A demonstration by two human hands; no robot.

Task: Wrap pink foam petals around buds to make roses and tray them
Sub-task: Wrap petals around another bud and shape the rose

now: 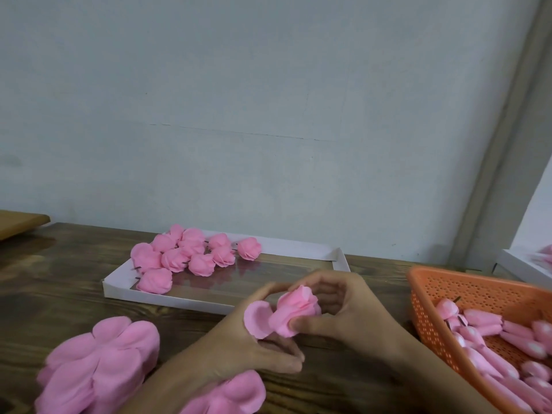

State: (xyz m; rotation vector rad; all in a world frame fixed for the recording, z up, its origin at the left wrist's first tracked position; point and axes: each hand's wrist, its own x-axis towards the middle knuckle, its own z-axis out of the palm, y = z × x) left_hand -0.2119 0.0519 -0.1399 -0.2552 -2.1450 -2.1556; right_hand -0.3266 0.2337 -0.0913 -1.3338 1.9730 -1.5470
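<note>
So right now I've got the half-wrapped rose (pixel 298 309) pinched in both hands: left hand (pixel 260 348) curled under it from 7 o'clock, right hand (pixel 352 306) cupping it from 3, thumb pressed on the petals. One petal (pixel 257 319) flaps loose at 9. At 11 o'clock, the tray (pixel 167 297) holds done roses (pixel 182 256). Basket (pixel 466 291) of buds (pixel 484 322) is at 3, and the petal stack (pixel 98 363) at 8.

Both hands (pixel 301 321) grip half-wrapped rose (pixel 294 312); tray (pixel 339 258) apparently half-filled.
</note>
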